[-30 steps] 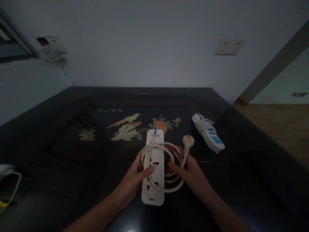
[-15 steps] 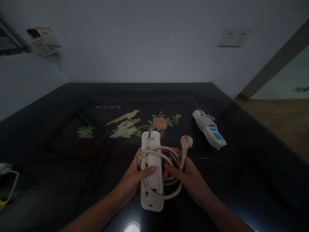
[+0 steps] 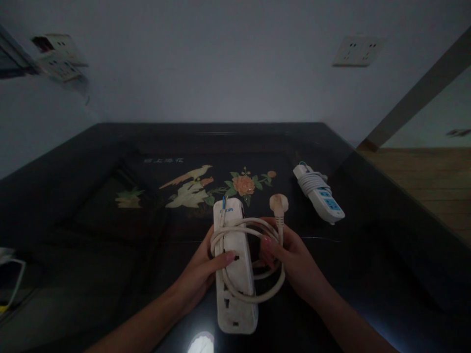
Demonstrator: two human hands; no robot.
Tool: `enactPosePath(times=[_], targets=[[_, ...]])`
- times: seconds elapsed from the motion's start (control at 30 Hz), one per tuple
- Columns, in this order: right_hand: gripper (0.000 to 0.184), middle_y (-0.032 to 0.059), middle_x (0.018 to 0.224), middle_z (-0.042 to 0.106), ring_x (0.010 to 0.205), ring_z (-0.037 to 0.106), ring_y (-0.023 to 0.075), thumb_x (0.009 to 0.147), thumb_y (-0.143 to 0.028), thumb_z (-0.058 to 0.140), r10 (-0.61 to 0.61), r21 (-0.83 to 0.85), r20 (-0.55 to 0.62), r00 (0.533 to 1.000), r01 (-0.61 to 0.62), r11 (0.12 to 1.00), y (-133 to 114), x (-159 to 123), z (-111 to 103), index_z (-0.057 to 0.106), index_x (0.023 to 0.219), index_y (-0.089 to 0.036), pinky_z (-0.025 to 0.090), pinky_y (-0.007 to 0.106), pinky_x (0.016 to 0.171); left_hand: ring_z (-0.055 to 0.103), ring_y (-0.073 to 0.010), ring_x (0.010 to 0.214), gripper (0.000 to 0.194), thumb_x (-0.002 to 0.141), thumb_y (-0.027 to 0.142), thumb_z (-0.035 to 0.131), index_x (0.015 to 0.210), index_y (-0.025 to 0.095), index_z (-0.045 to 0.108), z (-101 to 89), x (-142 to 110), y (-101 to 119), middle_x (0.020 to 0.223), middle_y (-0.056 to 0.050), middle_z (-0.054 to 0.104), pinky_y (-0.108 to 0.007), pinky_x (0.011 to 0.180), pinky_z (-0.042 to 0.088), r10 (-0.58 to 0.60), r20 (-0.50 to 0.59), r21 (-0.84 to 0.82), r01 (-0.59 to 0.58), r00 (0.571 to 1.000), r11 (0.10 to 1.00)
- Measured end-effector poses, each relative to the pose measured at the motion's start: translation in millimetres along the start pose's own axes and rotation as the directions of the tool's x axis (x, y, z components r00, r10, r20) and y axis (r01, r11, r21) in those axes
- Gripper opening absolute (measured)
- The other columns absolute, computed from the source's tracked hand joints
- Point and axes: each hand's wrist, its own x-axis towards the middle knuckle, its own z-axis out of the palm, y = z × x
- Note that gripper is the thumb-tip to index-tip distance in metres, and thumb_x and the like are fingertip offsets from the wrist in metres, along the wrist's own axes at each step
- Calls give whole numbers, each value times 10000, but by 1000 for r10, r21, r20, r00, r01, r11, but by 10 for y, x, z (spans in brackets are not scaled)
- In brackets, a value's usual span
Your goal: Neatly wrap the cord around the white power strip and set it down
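Note:
A cream power strip (image 3: 235, 294) lies lengthwise on the dark table (image 3: 91, 235), its cord (image 3: 253, 296) looped in coils over it. My left hand (image 3: 200, 274) grips the strip's left side, thumb laid across the top. My right hand (image 3: 290, 262) is closed around the coils on the right. The cord's plug (image 3: 278, 202) sticks up just beyond its fingers.
A second white strip with blue sockets (image 3: 319, 193), its cord wound round it, lies at the right rear. A bird-and-flower inlay (image 3: 206, 186) decorates the tabletop. Wall sockets (image 3: 358, 50) sit on the back wall. White cables (image 3: 11, 279) lie at the far left edge.
Both hands have drawn the strip and its coils slightly nearer to me. The plug has swung upright and a little left. The right hand's fingers have closed more over the loops.

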Motion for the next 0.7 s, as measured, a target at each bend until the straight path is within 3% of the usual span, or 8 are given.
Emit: enactPosePath(times=[0.27, 0.37, 0.5, 0.7], targets=[[389, -51, 578, 555, 499, 532, 106, 824, -501, 602, -3, -58, 10, 1000, 3, 998, -93, -3, -33, 576, 1091, -219, 453, 235, 505, 597, -257, 1047, 707, 634, 245, 812, 1265, 222, 493, -8, 0, 35, 1161, -84, 646, -297, 832, 492, 85, -35, 137, -80, 996, 987], [408, 10, 735, 661, 665, 628, 152, 815, -545, 591, -12, -163, -19, 1000, 8, 987, -134, 5, -57, 628, 1043, -209, 519, 281, 644, 597, -259, 1048, 648, 657, 263, 796, 1234, 214, 503, -24, 17, 57, 1151, -84, 648, -304, 830, 493, 84, -80, 168, -70, 993, 983], [395, 59, 969, 702, 877, 657, 196, 831, -535, 581, -26, -169, -98, 995, 9, 986, -137, 16, -100, 662, 1040, -210, 504, 342, 848, 591, -277, 1081, 567, 697, 283, 765, 1205, 212, 525, -55, 35, 51, 1161, -90, 645, -321, 838, 497, 73, -92, 151, -58, 993, 987], [375, 67, 1045, 702, 950, 655, 220, 811, -476, 639, 12, -111, -173, 985, -32, 993, -95, 47, -136, 664, 1077, -212, 490, 365, 891, 585, -254, 1095, 589, 693, 260, 772, 1223, 224, 515, -63, 42, 31, 1183, -71, 641, -301, 866, 486, 94, -124, 141, -76, 988, 987]])
